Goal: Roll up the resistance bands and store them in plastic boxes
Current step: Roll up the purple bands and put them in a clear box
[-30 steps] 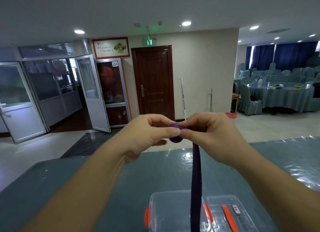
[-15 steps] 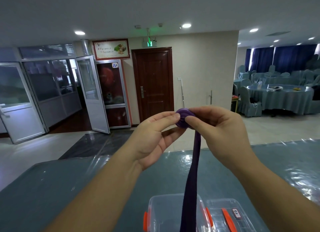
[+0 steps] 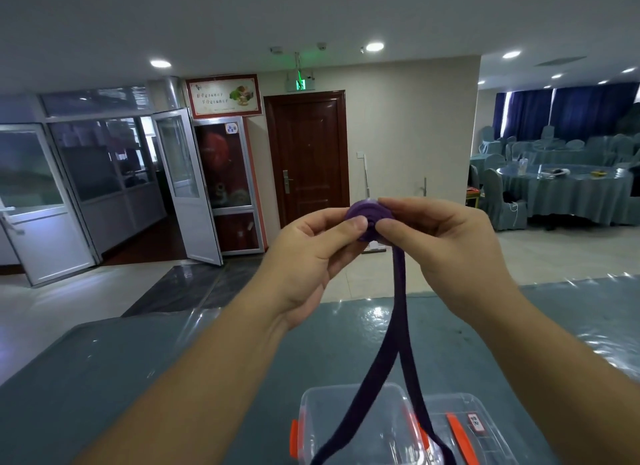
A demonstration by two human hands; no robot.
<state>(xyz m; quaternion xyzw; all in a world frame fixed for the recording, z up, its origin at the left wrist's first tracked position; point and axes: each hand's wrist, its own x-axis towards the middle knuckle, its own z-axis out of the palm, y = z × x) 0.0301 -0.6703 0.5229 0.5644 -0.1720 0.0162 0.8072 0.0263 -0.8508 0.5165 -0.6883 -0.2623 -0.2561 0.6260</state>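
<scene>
Here we hold the purple resistance band up in front of us, above the table, with both hands raised to about the middle of the view. Our left hand pinches the rolled part from the left, thumb pressed against the face of the coil and the other fingers curled behind it. Our right hand grips it from the right, thumb tip against the coil's edge and the fingers wrapped over the top and back. So both sets of fingers are clamped on the roll, thumbs nearly meeting across it.

The roll itself is a tight flat spiral, its layers visible as rings. From beneath it the unrolled length hangs down as two strands, side by side at the top and spreading apart lower down, where they pass in front of the plastic box and leave the bottom edge of the view.

The box is clear with orange latches and sits on the table just below our hands, near the lower edge. Just to its right lies a clear lid with an orange strip and a small label. The table is covered in a glossy blue-grey sheet.
</scene>
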